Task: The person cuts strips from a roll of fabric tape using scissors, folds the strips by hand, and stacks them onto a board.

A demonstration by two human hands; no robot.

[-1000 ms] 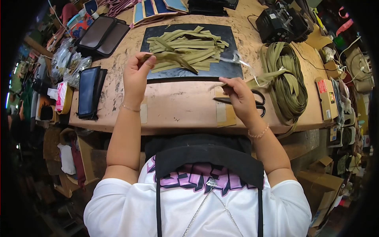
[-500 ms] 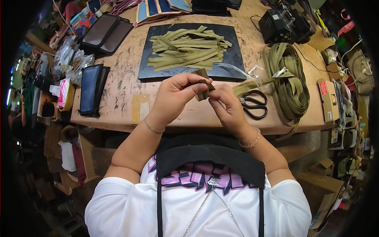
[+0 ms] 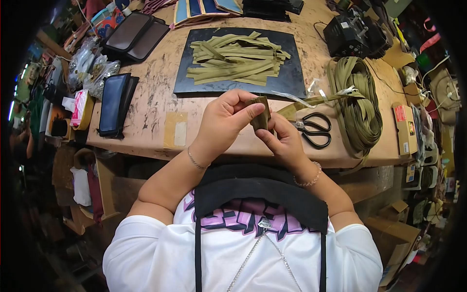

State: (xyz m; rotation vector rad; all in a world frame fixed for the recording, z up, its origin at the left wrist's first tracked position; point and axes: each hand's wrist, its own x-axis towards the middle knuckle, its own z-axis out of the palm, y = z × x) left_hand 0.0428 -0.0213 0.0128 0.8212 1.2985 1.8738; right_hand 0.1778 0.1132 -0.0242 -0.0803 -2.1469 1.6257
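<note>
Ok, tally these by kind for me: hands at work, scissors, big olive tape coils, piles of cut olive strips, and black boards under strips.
Hands: 2, left hand and right hand
Scissors: 1
Olive tape coil: 1
Pile of cut olive strips: 1; single strips overlap too much to count
Black board: 1
Total: 6

The worn, stained tabletop (image 3: 146, 112) carries a black board (image 3: 219, 91). Black-handled scissors (image 3: 300, 126) and a coil of olive strip (image 3: 359, 117) lie toward its right.
</note>
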